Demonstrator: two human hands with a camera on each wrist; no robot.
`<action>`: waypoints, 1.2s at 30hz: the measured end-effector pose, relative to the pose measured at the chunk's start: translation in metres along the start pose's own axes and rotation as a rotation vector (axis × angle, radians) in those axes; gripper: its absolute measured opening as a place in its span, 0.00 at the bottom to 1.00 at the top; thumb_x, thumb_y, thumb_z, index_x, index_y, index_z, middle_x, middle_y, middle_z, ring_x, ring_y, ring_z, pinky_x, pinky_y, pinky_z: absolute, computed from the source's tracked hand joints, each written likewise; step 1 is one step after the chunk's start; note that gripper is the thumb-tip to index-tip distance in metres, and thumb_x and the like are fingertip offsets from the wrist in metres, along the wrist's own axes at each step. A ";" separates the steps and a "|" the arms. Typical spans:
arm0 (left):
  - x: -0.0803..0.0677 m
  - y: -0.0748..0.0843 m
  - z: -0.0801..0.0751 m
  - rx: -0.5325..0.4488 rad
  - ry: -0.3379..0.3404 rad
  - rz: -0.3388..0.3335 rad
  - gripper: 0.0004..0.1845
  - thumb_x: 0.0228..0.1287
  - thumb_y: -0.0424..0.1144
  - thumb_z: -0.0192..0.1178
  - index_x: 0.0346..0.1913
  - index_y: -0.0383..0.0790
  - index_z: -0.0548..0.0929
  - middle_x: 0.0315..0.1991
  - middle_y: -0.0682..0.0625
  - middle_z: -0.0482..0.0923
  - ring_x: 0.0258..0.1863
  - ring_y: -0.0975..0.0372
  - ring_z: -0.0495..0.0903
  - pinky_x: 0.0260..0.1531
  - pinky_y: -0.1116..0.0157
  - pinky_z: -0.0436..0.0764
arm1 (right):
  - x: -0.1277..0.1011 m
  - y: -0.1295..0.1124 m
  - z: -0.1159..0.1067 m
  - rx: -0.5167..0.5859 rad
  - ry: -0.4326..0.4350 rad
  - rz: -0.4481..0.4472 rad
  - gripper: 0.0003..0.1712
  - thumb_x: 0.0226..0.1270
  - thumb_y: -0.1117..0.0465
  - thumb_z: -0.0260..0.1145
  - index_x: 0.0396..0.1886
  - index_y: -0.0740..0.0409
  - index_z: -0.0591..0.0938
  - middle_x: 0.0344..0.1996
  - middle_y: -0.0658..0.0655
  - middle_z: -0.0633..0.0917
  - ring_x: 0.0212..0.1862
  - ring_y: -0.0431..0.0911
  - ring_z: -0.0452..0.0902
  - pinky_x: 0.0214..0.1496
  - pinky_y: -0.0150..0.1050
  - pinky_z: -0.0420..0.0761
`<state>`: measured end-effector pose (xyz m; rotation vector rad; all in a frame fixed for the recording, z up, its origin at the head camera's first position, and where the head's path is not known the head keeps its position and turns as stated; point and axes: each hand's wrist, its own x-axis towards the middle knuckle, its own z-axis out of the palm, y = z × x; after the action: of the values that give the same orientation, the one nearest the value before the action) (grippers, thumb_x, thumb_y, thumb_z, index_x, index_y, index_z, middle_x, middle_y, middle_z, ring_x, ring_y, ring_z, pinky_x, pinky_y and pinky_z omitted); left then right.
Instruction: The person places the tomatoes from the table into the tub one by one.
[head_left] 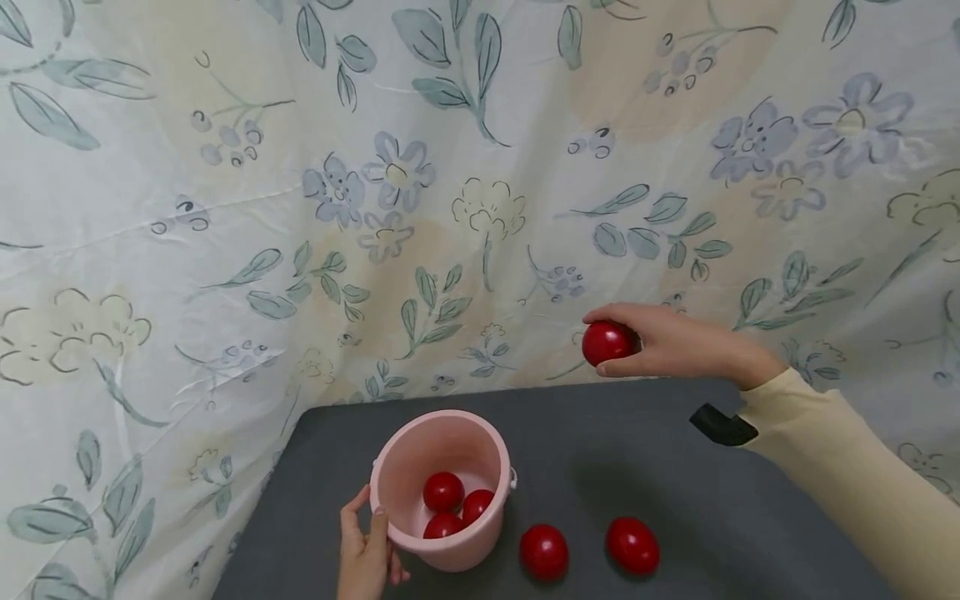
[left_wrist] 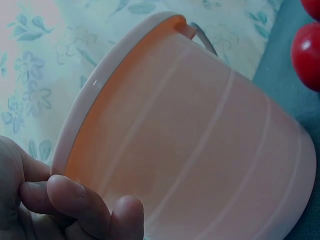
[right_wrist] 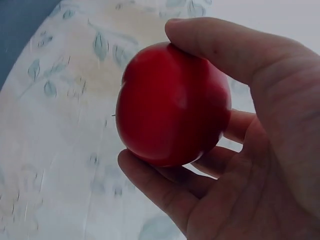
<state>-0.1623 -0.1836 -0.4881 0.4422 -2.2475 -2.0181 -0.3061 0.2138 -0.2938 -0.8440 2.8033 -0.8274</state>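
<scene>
My right hand (head_left: 660,342) grips a red tomato (head_left: 606,342) in the air above the far edge of the grey table (head_left: 675,467); the right wrist view shows the tomato (right_wrist: 172,105) wrapped by my right hand's fingers (right_wrist: 225,45) and thumb. A pink bucket (head_left: 442,487) stands near the front left with three red tomatoes (head_left: 444,492) inside. My left hand (head_left: 365,550) holds the bucket's near wall. In the left wrist view, the left hand's fingers (left_wrist: 75,200) curl against the bucket (left_wrist: 200,150). Two loose tomatoes (head_left: 544,552) (head_left: 632,546) lie right of the bucket.
A floral sheet (head_left: 375,208) hangs behind and to the left of the table. A black strap (head_left: 722,425) shows at my right wrist, below a cream sleeve (head_left: 840,467).
</scene>
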 end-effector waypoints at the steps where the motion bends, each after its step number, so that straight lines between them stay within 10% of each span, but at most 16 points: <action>1: 0.000 0.000 0.000 0.000 0.000 0.002 0.26 0.83 0.39 0.37 0.75 0.41 0.44 0.09 0.52 0.68 0.06 0.65 0.69 0.17 0.64 0.81 | 0.005 -0.004 0.003 0.002 -0.010 -0.011 0.41 0.59 0.50 0.77 0.70 0.51 0.70 0.62 0.56 0.78 0.56 0.53 0.77 0.46 0.43 0.88; 36: 0.003 -0.003 0.000 -0.017 0.028 0.002 0.26 0.81 0.39 0.41 0.75 0.41 0.48 0.09 0.52 0.67 0.06 0.66 0.69 0.15 0.65 0.79 | 0.101 -0.099 0.119 0.050 -0.304 -0.291 0.41 0.57 0.54 0.78 0.70 0.46 0.71 0.61 0.48 0.78 0.60 0.44 0.73 0.48 0.33 0.85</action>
<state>-0.1645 -0.1843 -0.4914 0.4634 -2.2119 -2.0157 -0.3146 0.0339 -0.3366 -1.2712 2.4227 -0.7269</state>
